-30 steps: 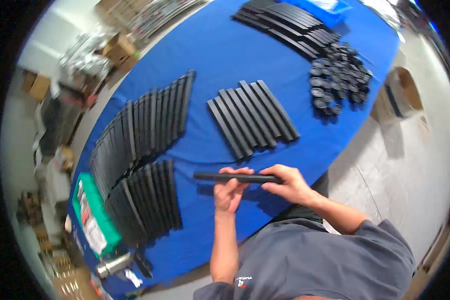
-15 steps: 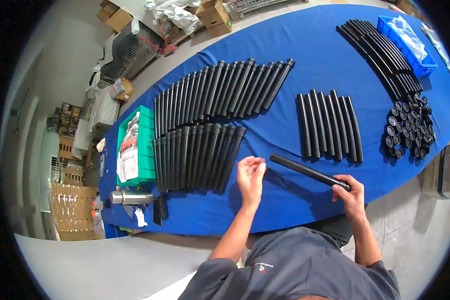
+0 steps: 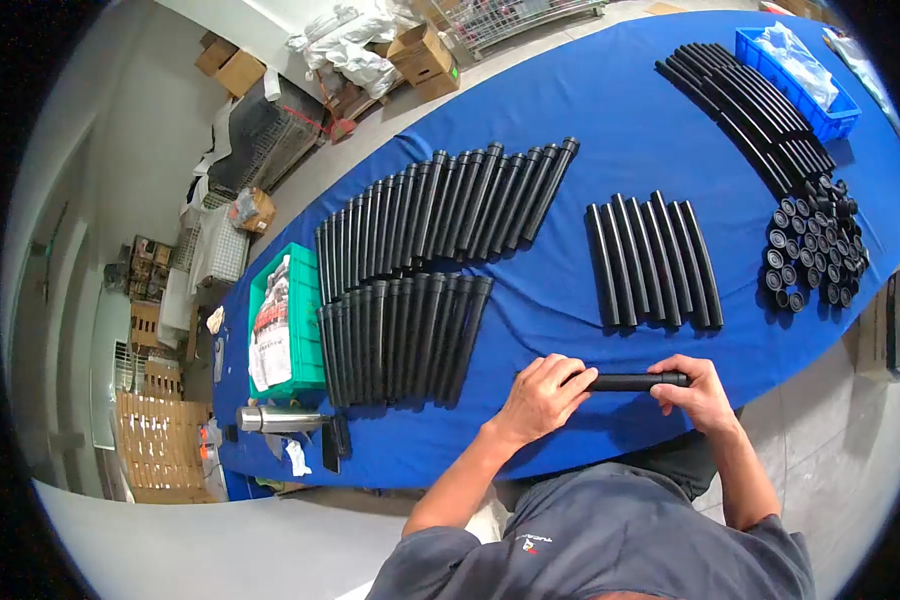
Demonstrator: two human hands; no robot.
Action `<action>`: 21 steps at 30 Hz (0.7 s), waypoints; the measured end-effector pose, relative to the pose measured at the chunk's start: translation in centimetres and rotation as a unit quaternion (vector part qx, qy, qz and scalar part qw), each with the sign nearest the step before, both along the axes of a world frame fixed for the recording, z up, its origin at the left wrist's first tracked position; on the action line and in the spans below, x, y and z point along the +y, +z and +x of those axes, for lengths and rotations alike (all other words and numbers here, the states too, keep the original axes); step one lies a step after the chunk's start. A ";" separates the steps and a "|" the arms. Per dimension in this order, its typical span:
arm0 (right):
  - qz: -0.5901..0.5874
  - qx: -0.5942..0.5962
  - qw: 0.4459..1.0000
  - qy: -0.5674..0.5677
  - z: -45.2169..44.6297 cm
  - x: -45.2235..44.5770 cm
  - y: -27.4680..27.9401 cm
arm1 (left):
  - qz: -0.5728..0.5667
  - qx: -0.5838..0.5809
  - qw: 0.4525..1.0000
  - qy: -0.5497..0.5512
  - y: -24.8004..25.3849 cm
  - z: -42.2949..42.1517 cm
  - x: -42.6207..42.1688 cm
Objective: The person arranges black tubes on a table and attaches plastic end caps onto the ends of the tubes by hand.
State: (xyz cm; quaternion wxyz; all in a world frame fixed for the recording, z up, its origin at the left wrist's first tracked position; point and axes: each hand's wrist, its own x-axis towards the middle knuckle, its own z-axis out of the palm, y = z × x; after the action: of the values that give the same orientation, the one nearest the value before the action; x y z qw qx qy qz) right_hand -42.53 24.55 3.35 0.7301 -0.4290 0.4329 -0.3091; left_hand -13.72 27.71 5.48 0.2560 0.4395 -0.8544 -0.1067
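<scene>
Blue cloth spreads wide; near its close edge the left hand, free a moment ago, now wraps the left end of the black tube, the right hand gripping the other, so it's steadied twice, tips hard to see; plain tubes lie beyond, loose caps far right

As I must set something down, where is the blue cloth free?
Bare cloth runs between the left tubes and the middle tubes, then on to the far tubes. It is crowded right of the green crate and among the round pieces.
</scene>
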 end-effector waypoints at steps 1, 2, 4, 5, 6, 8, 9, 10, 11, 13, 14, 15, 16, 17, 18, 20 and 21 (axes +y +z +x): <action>-0.004 0.003 1.000 0.006 -0.1 -0.1 0.0 | 0.004 0.004 1.000 -0.001 0.1 -0.1 -0.1; -0.008 0.007 1.000 0.012 -0.2 -0.2 -0.1 | 0.009 0.008 1.000 -0.002 0.2 -0.2 0.0; -0.015 0.011 1.000 0.015 -0.2 -0.2 -0.4 | 0.009 0.014 1.000 -0.001 0.0 -0.2 0.1; -0.018 0.013 1.000 0.013 -0.1 -0.3 -0.7 | 0.005 0.017 1.000 0.003 -0.4 -0.2 0.1; -0.017 0.014 1.000 0.014 0.1 -0.2 -0.9 | 0.003 0.019 1.000 0.010 -0.7 -0.2 0.3; -0.028 0.001 1.000 -0.014 0.3 0.1 -0.5 | 0.007 0.031 0.999 0.037 -0.9 -0.2 0.8; -0.046 -0.002 0.998 -0.040 0.4 0.1 -0.5 | 0.001 0.037 0.998 0.050 -1.2 0.0 0.7; -0.063 -0.004 0.996 -0.067 0.5 0.2 -0.6 | -0.004 0.044 0.997 0.062 -1.5 0.1 0.6; -0.073 0.027 0.993 -0.086 0.0 0.2 -1.2 | 0.004 0.051 0.995 0.084 -1.7 0.6 0.6; -0.121 0.072 0.985 -0.104 -0.6 0.3 -3.3 | -0.015 0.062 0.987 0.147 -1.9 1.6 0.2; -0.143 0.093 0.979 -0.112 -0.8 0.3 -4.1 | -0.023 0.067 0.981 0.180 -1.9 2.1 0.1; -0.165 0.117 0.974 -0.105 -1.0 0.3 -4.5 | -0.022 0.064 0.973 0.220 -2.0 2.7 0.0; -0.164 0.120 0.973 -0.104 -1.1 0.4 -5.1 | -0.026 0.056 0.966 0.252 -2.2 3.5 -0.1; -0.164 0.125 0.973 -0.104 -1.1 0.5 -5.8 | -0.040 0.044 0.956 0.288 -2.5 4.2 -0.1; -0.163 0.129 0.972 -0.106 -1.0 0.6 -6.3 | -0.053 0.031 0.945 0.321 -2.9 4.9 -0.1; -0.192 0.145 0.965 -0.108 -0.9 0.7 -6.8 | -0.042 0.005 0.927 0.374 -4.2 6.6 0.1; -0.206 0.153 0.960 -0.109 -0.9 0.8 -6.9 | -0.042 -0.016 0.919 0.391 -4.8 7.3 0.2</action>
State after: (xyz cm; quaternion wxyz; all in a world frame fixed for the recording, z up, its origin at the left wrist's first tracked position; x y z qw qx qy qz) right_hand -43.39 25.37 -3.53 0.5128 -0.5623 0.5105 -0.4004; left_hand -6.43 27.88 0.67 0.2817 0.7292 -0.6221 0.0446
